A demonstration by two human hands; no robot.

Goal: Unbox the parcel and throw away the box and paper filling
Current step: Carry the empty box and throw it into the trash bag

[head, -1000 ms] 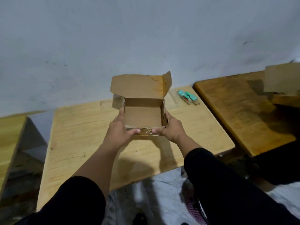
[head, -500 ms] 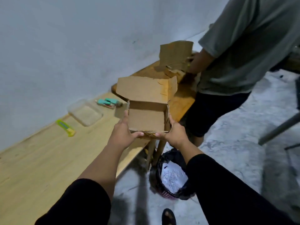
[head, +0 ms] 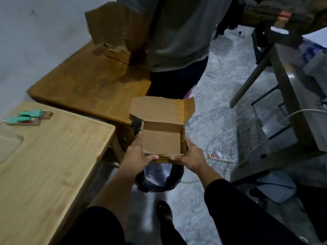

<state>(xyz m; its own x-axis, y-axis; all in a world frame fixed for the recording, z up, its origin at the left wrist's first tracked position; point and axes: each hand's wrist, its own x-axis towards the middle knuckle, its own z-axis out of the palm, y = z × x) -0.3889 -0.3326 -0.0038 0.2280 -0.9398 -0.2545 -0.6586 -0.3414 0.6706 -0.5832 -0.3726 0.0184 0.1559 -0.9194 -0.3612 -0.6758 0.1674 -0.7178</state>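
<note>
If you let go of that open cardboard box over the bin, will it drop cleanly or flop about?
The box looks empty, so probably light. Its raised lid is torn and creased, so likely floppy and may catch air. Left hand and right hand hold it above the bin; it may snag the rim.

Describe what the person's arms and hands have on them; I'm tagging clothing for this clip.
Both arms wear black sleeves pushed up, leaving the forearms bare. The left hand and right hand are bare: no gloves, rings, watch or bracelets show. The left sleeve and right sleeve are plain, with no visible markings.
</note>
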